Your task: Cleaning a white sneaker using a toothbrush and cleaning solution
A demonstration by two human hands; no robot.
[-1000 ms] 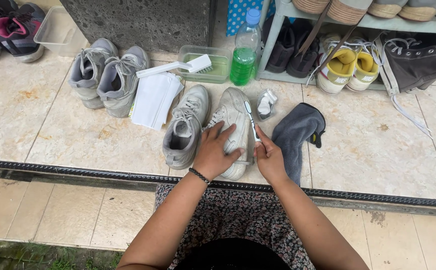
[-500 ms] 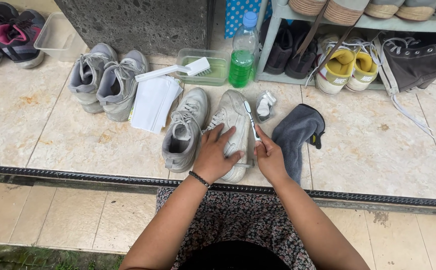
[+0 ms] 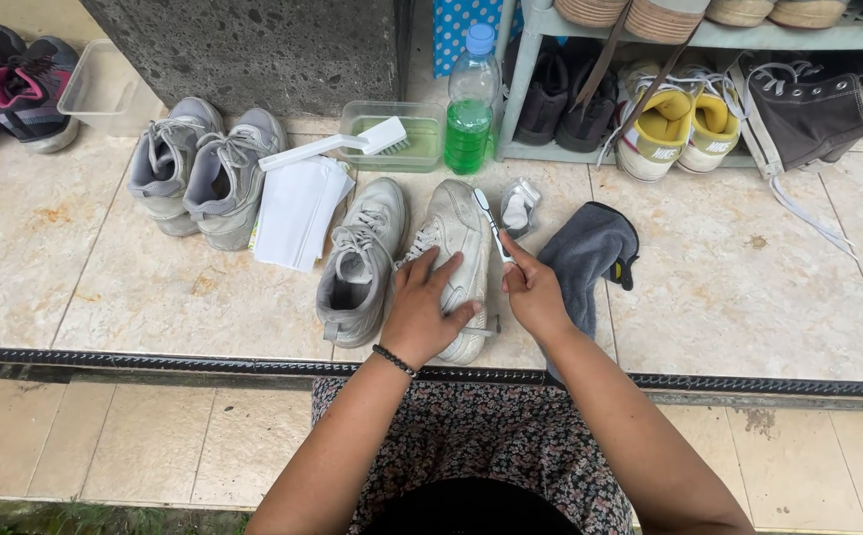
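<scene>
Firmly, the left hand (image 3: 427, 315) presses flat on the white sneaker (image 3: 459, 248); it looks light and soft-sided, best steadied there. Beside the sneaker, the right hand (image 3: 534, 292) pinches a thin toothbrush (image 3: 488, 215).

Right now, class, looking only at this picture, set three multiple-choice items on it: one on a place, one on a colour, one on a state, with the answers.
1. Where does the grey cloth lie?
A. On the tiles to the right of the white shoe being brushed
B. Inside the clear tub
C. On the shoe rack's shelf

2. What colour is the liquid in the plastic bottle?
A. Red
B. Green
C. Clear

3. What is the left hand doing?
A. Lifting the bottle
B. Hanging free above the tiles
C. Pressing flat on the white shoe

Answers:
1 A, since the cloth lies on the floor just right of the right hand and the shoe.
2 B, since the bottle's lower half shows bright green.
3 C, since the palm and fingers are spread on the shoe while the right hand holds a small brush to it.
</scene>
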